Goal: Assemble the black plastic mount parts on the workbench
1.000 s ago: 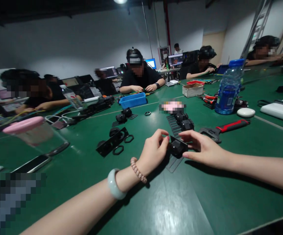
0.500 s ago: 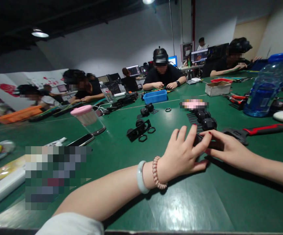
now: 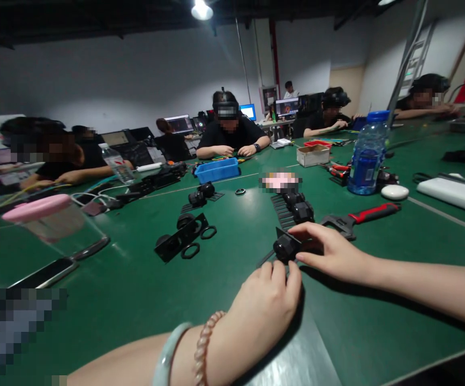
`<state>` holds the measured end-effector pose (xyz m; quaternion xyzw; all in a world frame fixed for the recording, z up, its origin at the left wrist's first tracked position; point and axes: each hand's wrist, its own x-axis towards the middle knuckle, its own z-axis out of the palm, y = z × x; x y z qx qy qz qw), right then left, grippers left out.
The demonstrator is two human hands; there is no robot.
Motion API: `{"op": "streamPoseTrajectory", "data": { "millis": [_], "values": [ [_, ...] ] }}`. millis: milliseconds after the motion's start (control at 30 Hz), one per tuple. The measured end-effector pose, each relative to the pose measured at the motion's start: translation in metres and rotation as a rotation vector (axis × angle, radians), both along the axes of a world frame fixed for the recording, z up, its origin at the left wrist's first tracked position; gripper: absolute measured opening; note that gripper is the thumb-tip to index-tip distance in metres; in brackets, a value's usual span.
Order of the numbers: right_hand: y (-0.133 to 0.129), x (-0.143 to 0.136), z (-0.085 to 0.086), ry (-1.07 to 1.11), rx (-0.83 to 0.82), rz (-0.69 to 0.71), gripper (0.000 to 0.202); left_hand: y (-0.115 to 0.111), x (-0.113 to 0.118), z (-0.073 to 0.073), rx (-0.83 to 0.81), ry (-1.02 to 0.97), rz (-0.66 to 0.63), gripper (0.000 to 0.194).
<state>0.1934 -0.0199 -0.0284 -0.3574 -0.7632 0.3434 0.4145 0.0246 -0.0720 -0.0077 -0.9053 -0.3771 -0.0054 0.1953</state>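
The right hand (image 3: pixel 335 252) pinches the edge of the black plated fitting (image 3: pixel 284 247), which sits at the desk (image 3: pixel 136 300) just beyond the curled left hand (image 3: pixel 267 303); whether the left grips anything is hidden from this view. A one-sided pinch could let the fitting twist or tip; a careless rightward sweep could knock the nearby wrench (image 3: pixel 371 213).

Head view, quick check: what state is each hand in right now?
Left hand: fingers curled, tips largely hidden; grip cannot be told.
Right hand: holding the black hex-nut fitting between thumb and fingers.
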Motion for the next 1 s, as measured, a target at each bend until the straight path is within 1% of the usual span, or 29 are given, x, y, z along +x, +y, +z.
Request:
{"op": "streamPoseTrajectory", "data": {
  "millis": [133, 267, 367, 500, 600, 700, 767, 867, 1000],
  "values": [
    [0.003, 0.001, -0.002, 0.028, -0.02, 0.047, 0.039, 0.007, 0.001, -0.009, -0.022, -0.036, 0.028, 0.03],
    [0.003, 0.0, -0.004, 0.029, -0.009, 0.109, 0.044, 0.01, 0.001, -0.009, -0.007, 0.006, 0.091, 0.034],
    [0.002, 0.0, -0.002, -0.034, 0.049, 0.096, 0.048, 0.013, 0.0, -0.006, 0.008, -0.013, 0.154, 0.038],
    [0.004, 0.003, 0.001, -0.174, 0.191, 0.035, 0.044, 0.025, -0.003, -0.003, 0.0, -0.057, 0.256, 0.048],
    [0.007, 0.006, 0.001, -0.275, 0.27, 0.026, 0.04, 0.043, -0.009, -0.005, 0.002, -0.072, 0.291, 0.053],
    [0.008, 0.008, -0.001, -0.382, 0.313, 0.036, 0.037, 0.067, -0.017, -0.011, 0.004, -0.095, 0.233, 0.058],
    [0.008, 0.009, -0.003, -0.445, 0.329, 0.034, 0.038, 0.084, -0.022, -0.015, -0.018, -0.114, 0.221, 0.06],
    [0.006, 0.01, -0.004, -0.501, 0.343, 0.036, 0.039, 0.11, -0.026, -0.02, -0.057, -0.149, 0.251, 0.063],
    [0.004, 0.012, 0.0, -0.535, 0.371, 0.054, 0.039, 0.139, -0.024, -0.024, -0.115, -0.186, 0.302, 0.071]
  ]
}}
